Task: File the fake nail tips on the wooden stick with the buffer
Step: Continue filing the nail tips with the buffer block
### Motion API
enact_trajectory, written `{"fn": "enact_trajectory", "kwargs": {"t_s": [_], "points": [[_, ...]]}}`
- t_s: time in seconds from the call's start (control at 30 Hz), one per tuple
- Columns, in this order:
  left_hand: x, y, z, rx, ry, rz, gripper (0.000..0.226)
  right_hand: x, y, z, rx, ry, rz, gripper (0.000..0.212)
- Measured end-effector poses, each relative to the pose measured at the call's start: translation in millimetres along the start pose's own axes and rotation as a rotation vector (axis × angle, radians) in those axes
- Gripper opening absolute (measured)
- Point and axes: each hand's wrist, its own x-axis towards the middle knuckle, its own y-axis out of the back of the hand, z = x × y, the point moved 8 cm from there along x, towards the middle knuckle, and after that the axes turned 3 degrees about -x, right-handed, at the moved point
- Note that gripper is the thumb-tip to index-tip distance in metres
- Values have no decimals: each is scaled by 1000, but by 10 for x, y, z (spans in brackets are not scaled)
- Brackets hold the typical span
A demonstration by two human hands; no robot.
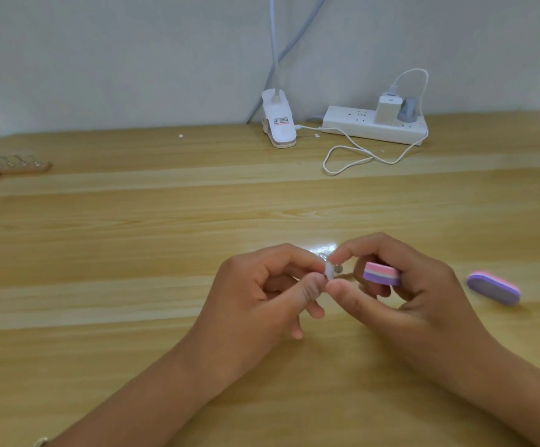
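Note:
My left hand (pixel 262 295) and my right hand (pixel 404 291) meet low over the wooden table (pixel 165 253). Between thumb and forefinger my left hand pinches a small white fake nail tip (pixel 425 273). My right thumb and forefinger touch the same tip from the right. A pink, white and purple buffer (pixel 382 274) is tucked in the curled fingers of my right hand. A thin wooden stick (pixel 346 277) shows between the two hands, mostly hidden. A second purple and pink buffer (pixel 494 288) lies on the table to the right.
At the far left edge lie wooden sticks carrying several nail tips (pixel 10 164). A white clip lamp base (pixel 278 122) and a white power strip (pixel 375 125) with a charger and a looping cable (pixel 352 158) stand at the back by the wall.

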Motion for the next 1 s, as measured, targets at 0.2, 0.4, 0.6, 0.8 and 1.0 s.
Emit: {"fn": "enact_trajectory", "kwargs": {"t_s": [0.2, 0.4, 0.6, 0.8, 1.0], "points": [[-7, 72, 25, 48, -3, 48, 12, 74, 4, 28, 13, 11, -64, 14], [-9, 353, 251, 608, -190, 312, 16, 311, 38, 140, 7, -28, -180, 12], [63, 386, 40, 885, -11, 226, 31, 445, -113, 228, -111, -40, -334, 10], [89, 272, -94, 885, 35, 59, 25, 424, -170, 277, -243, -22, -348, 10], [99, 281, -132, 861, 13, 54, 20, 429, -155, 264, -236, -19, -333, 7]]}}
